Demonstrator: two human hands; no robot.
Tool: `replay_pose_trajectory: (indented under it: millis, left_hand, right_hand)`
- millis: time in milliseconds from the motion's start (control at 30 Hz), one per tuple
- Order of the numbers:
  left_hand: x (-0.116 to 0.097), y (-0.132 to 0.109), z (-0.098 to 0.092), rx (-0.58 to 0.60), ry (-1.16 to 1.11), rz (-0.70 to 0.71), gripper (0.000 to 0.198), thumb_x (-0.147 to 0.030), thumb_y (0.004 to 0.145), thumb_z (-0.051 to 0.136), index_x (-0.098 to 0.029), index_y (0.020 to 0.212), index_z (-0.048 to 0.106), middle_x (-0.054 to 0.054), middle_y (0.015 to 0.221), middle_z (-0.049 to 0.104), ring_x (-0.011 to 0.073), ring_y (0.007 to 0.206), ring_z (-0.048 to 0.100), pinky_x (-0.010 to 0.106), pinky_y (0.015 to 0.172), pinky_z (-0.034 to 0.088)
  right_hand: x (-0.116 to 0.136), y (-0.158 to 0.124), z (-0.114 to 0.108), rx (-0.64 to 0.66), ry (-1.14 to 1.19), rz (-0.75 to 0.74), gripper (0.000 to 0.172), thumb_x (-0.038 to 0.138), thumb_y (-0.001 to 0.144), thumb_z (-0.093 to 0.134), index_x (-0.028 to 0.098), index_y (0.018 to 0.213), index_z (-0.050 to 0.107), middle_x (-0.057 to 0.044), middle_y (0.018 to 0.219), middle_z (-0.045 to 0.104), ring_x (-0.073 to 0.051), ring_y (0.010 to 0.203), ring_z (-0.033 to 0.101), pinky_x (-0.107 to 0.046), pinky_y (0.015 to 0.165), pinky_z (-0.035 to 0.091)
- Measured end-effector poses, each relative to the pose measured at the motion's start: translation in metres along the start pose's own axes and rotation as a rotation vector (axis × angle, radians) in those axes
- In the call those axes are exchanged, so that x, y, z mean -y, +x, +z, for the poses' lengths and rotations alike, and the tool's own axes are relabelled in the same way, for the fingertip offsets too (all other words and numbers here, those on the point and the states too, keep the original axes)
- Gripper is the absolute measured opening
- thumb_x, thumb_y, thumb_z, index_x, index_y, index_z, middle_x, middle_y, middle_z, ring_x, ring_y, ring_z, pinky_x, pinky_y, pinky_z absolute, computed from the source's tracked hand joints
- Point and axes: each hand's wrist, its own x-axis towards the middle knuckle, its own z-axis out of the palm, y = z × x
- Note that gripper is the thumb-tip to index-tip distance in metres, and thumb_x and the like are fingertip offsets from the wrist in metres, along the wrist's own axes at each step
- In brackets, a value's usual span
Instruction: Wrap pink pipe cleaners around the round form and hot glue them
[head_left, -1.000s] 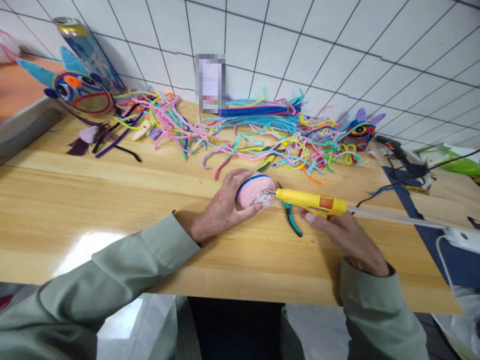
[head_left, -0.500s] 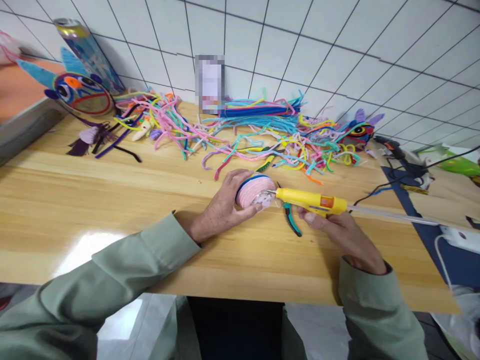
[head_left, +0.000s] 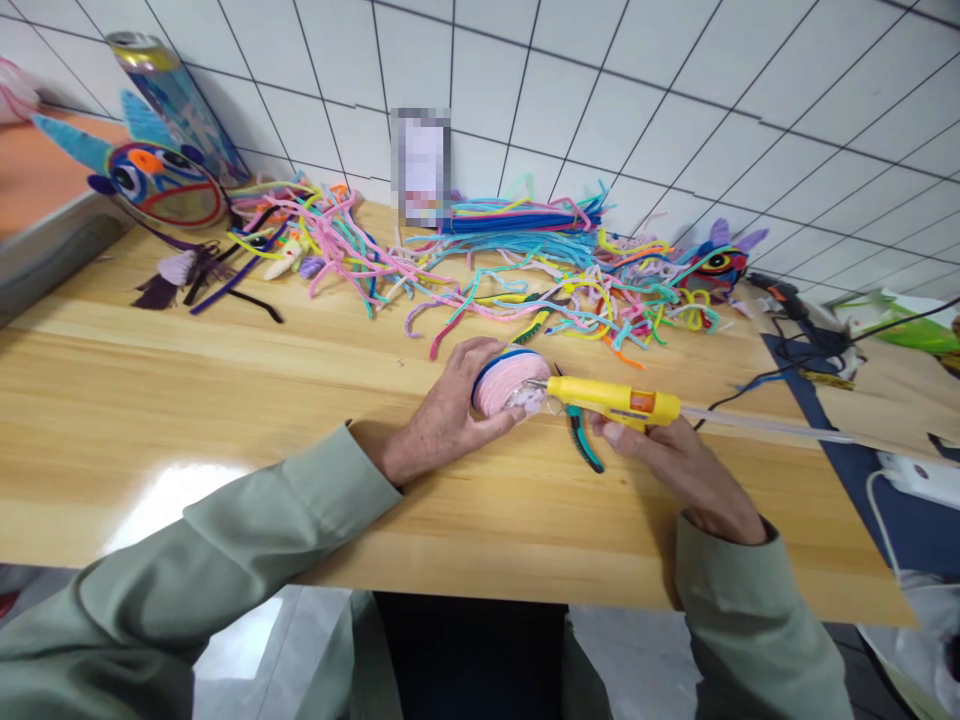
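My left hand (head_left: 457, 405) is wrapped round a rounded craft piece (head_left: 504, 385) wound in pink pipe cleaner, with a blue and a yellow band along its far edge. A whitish patch shows on its right side. In my right hand (head_left: 660, 450) is a yellow hot glue gun (head_left: 615, 398), a clear glue stick (head_left: 772, 425) sticking out of its back. The gun's metal nozzle points left and meets or nearly meets the whitish patch. Just below the gun, pliers with teal and black handles (head_left: 583, 440) lie on the wooden table (head_left: 225, 400).
Loose coloured pipe cleaners (head_left: 352, 240) and a bundle of blue ones (head_left: 525, 220) lie along the tiled wall. A finished-looking bird-like mask (head_left: 169, 185) leans by a can (head_left: 176, 100). Black cables (head_left: 795, 330) and a white power strip (head_left: 919, 478) are at the right.
The glue gun and my right hand have shifted slightly left, bringing the nozzle further over the pink piece. My left hand stays in place.
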Motion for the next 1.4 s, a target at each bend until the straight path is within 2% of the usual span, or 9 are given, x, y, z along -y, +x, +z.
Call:
replay_pose_trajectory:
  millis: [200, 567, 867, 1100, 1400]
  left_hand:
    - [-0.0005, 0.0005, -0.0007, 0.011, -0.005, -0.016, 0.068, -0.046, 0.099, 0.078, -0.025, 0.156, 0.048, 0.018, 0.153, 0.06, 0.0369, 0.147, 0.057, 0.061, 0.127, 0.049]
    - [-0.0018, 0.0008, -0.0013, 0.026, -0.008, -0.039, 0.069, -0.047, 0.099, 0.078, -0.025, 0.157, 0.049, 0.018, 0.154, 0.06, 0.0368, 0.148, 0.056, 0.062, 0.129, 0.048]
    - [-0.0002, 0.0, 0.0, 0.016, -0.007, -0.03, 0.069, -0.047, 0.099, 0.078, -0.026, 0.157, 0.047, 0.017, 0.154, 0.06, 0.0366, 0.148, 0.057, 0.062, 0.128, 0.049]
    - [-0.002, 0.001, -0.0016, 0.019, -0.005, -0.018, 0.068, -0.046, 0.099, 0.078, -0.025, 0.156, 0.048, 0.017, 0.153, 0.06, 0.0359, 0.148, 0.057, 0.061, 0.127, 0.049]
    - [-0.0005, 0.0, -0.0001, 0.002, -0.002, -0.016, 0.069, -0.046, 0.099, 0.079, -0.025, 0.157, 0.048, 0.018, 0.154, 0.06, 0.0361, 0.147, 0.057, 0.061, 0.127, 0.05]
  right_hand:
    - [0.0006, 0.0001, 0.0026, 0.0, -0.012, -0.017, 0.043, 0.068, 0.094, 0.078, 0.026, 0.1, 0.083, -0.005, 0.096, 0.079, -0.024, 0.089, 0.072, -0.034, 0.078, 0.061]
    - [-0.0011, -0.0014, 0.0031, -0.041, 0.039, -0.006, 0.049, 0.073, 0.092, 0.079, 0.026, 0.104, 0.084, -0.007, 0.101, 0.082, -0.027, 0.094, 0.075, -0.037, 0.083, 0.064]
    - [0.0027, -0.0008, 0.0039, 0.013, -0.012, -0.013, 0.046, 0.071, 0.095, 0.076, 0.026, 0.096, 0.083, -0.005, 0.092, 0.078, -0.023, 0.085, 0.071, -0.032, 0.074, 0.06]
    - [-0.0031, -0.0011, 0.0017, -0.035, 0.037, -0.022, 0.048, 0.072, 0.091, 0.08, 0.027, 0.106, 0.084, -0.006, 0.103, 0.083, -0.027, 0.096, 0.077, -0.038, 0.084, 0.065]
    - [-0.0022, -0.0031, 0.0021, 0.011, -0.062, -0.019, 0.044, 0.07, 0.097, 0.073, 0.027, 0.098, 0.083, -0.005, 0.097, 0.081, -0.027, 0.092, 0.074, -0.036, 0.079, 0.062]
